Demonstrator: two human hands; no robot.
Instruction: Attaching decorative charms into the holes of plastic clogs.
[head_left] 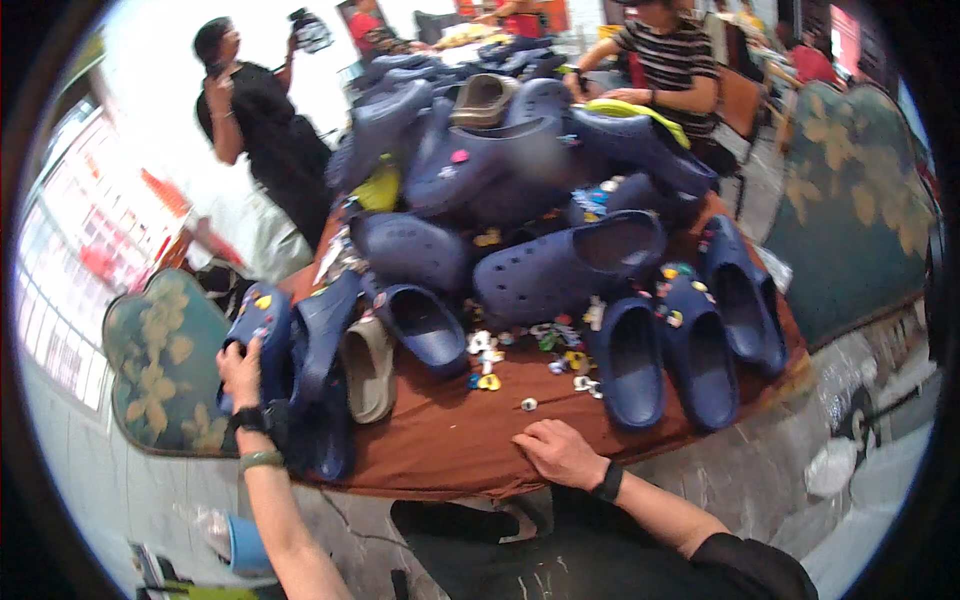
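Left hand (pixel 241 374) touches a decorated clog (pixel 262 318), apparently handling it — whether it pinches, unclear; right hand (pixel 562 455) rests loosely spread on the tabletop (pixel 450 430). Next seems to need steady hold.

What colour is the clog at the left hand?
Dark blue clog, best seen in the head view.

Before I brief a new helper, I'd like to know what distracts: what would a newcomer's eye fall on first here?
Most striking is the heap of navy clogs piled over the middle and far part of the reddish-brown table. In front of it, small colourful charms lie scattered. At the near left, the left hand touches a charm-studded clog.
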